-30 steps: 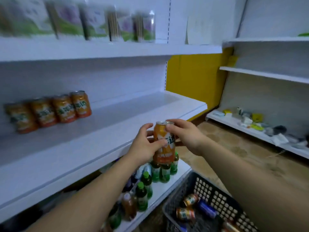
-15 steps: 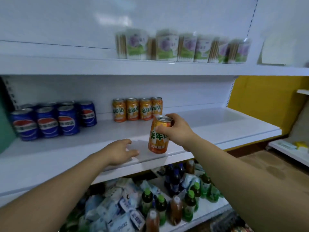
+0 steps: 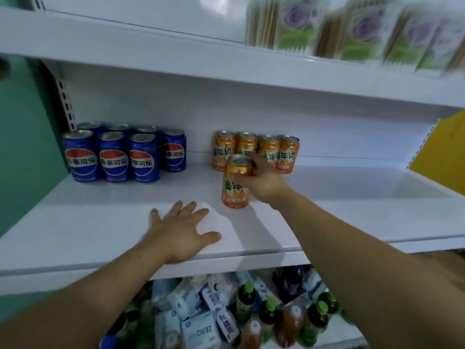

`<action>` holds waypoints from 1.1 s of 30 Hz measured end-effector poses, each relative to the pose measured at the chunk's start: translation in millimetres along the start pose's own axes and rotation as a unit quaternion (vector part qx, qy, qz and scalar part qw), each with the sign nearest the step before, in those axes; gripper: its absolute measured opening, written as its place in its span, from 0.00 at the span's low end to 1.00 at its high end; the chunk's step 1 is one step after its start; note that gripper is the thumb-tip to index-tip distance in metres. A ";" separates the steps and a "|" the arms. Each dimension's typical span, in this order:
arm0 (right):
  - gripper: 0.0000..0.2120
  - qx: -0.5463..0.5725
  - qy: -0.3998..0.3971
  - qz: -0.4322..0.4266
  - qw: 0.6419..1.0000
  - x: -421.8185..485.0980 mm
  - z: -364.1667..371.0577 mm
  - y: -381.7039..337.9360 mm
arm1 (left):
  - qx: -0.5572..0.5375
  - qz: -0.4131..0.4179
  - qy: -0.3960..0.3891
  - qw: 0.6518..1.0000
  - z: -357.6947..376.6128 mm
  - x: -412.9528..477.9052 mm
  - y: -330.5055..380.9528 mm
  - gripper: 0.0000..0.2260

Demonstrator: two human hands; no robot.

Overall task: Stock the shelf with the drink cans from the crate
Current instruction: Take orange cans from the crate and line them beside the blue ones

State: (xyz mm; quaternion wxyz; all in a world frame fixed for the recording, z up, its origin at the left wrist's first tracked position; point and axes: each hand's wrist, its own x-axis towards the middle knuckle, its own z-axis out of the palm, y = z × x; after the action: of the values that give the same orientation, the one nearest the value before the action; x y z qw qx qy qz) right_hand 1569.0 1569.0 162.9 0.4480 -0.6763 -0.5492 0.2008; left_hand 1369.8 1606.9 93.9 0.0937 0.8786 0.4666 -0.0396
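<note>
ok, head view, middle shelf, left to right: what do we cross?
In order: blue cola cans → left hand → orange can → right hand. The back orange row overlaps the last two, so omitted.

Glossy printed metal orange can (image 3: 235, 183); smooth matt white shelf (image 3: 327, 212); shiny blue cans (image 3: 114, 157).

1. You can count five orange cans (image 3: 269, 151) at mid-frame: four in a back row, plus the held orange can (image 3: 235, 197) in front.
2. You have seven blue cans (image 3: 114, 159) left of centre, three in front and four behind.
3. Two hands show: your left hand (image 3: 181, 230) and your right hand (image 3: 264, 183).
4. At least three green-capped bottles (image 3: 247, 301) show at the bottom of the frame.
5. The packets (image 3: 294, 34) at upper right are too blurred for you to count.
</note>
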 end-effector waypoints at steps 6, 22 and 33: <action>0.30 -0.076 0.016 -0.017 0.997 52.4 22.5 7.7 | -0.004 0.003 -0.001 1.000 0.9 0.0 -2.2 0.36; 0.31 -0.100 0.033 0.010 0.994 83.3 38.9 25.6 | -0.021 0.004 -0.009 1.000 0.9 6.1 -4.6 0.37; 0.37 -0.308 0.039 0.197 0.930 -78.4 -133.8 43.5 | -0.137 0.097 -0.026 0.985 -25.5 0.3 96.0 0.37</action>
State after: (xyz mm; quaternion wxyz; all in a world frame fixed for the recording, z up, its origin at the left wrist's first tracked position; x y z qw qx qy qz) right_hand 1670.9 1445.2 178.9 0.1902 -0.8830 -0.4215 0.0798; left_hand 1449.0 1559.8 131.1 0.2286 0.8974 0.3772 0.0109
